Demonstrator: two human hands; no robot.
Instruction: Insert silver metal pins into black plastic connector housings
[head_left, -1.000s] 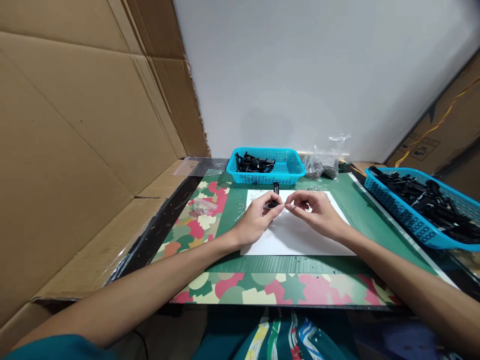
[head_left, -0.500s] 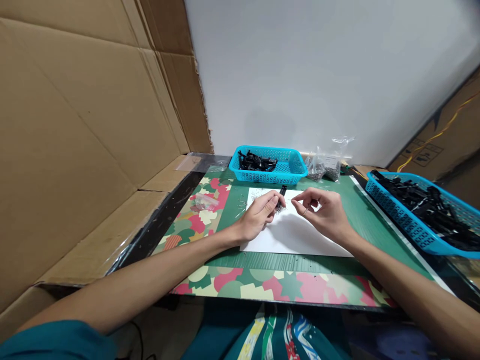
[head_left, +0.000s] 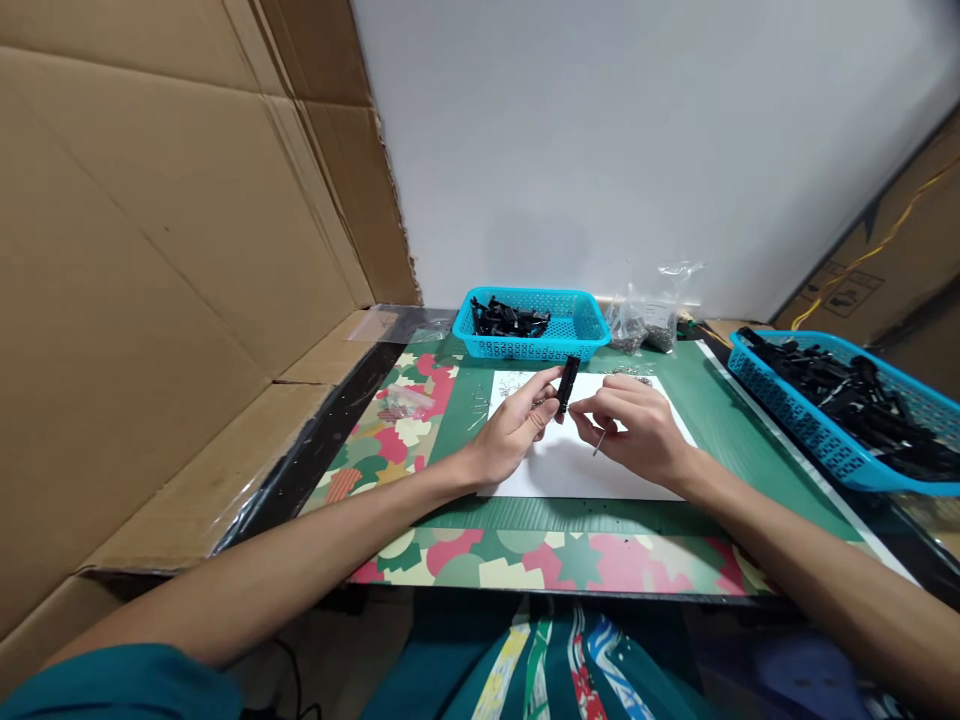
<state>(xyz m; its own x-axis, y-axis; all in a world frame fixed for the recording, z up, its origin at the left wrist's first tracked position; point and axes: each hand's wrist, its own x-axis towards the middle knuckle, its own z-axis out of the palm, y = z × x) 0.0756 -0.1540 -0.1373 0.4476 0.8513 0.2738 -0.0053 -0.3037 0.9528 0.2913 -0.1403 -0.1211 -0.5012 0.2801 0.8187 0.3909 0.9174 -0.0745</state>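
Cardboard panelling [head_left: 150,250] towers at the left, and alongside it runs the green-topped counter [head_left: 487,513]. Out at the right edge sits the side basket [head_left: 832,465], blue and heaped with black parts [head_left: 847,390]; a white sheet [head_left: 570,475] lies under the action, and behind that the back basket [head_left: 502,350] carries more dark pieces [head_left: 510,318] at its left end. Now the hands! Left hand [head_left: 514,430] has a black piece [head_left: 568,385] pinched between thumb and fingers, up above the sheet, near upright with its top leaning right. Right hand [head_left: 634,420] comes in curled, fingertips together at the piece's lower end, touching or just shy, can't tell; a slim metal rod [head_left: 599,443] pokes from its grasp. Looks like close fitting or adjusting work, midway through by my reading, and the next move would call for a steady left grip and fine fingertip aim. Smallest of all, fine metal bits [head_left: 511,384] lie scattered on the sheet's far left.
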